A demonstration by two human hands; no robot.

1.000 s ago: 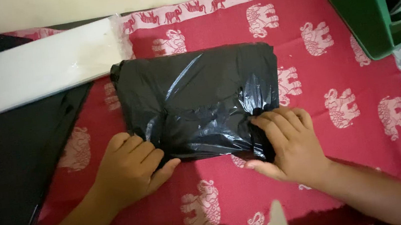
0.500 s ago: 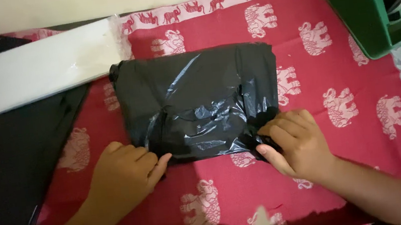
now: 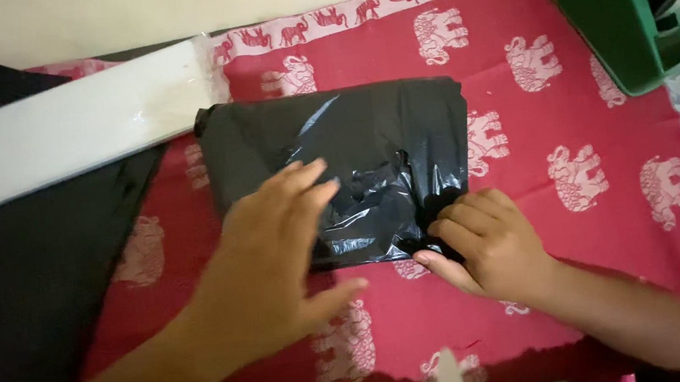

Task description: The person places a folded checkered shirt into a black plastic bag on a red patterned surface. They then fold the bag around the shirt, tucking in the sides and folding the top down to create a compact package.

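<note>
Head view shows a black plastic parcel point(image 3: 342, 169) on the red cloth point(image 3: 589, 128), left hand point(image 3: 279, 258) flat and spread on it, right hand point(image 3: 487, 242) pinching its near corner; it looks light, soft and slippery, best gripped at its folded edges.

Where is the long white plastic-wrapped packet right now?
In the head view the long white plastic-wrapped packet lies upper left, partly on the dark cloth, just left of the shiny black plastic parcel on the red elephant-print cloth.
</note>
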